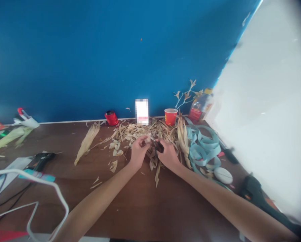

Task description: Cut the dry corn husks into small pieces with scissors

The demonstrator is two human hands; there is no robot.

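Observation:
In the head view, my left hand (pixel 139 151) pinches a small pale piece of corn husk (pixel 148 137). My right hand (pixel 167 154) is closed round the dark handles of a pair of scissors (pixel 155 144), whose blades point toward that piece. Both hands are above a heap of dry husk scraps (pixel 131 132) on the brown table (pixel 120 205). A bundle of dry corn husks (pixel 183 137) lies just right of my right hand. Cut petal-like pieces (pixel 115 144) are scattered left of my left hand.
Behind the heap stand a red cup (pixel 171 117), a red can (pixel 111 118) and a blurred white upright screen (pixel 142 112). Pale blue ribbon (pixel 203 148), a white oval object (pixel 223 175) and a glue gun (pixel 253 190) lie right. Another husk bundle (pixel 88 143) and a white cable (pixel 61 195) are left.

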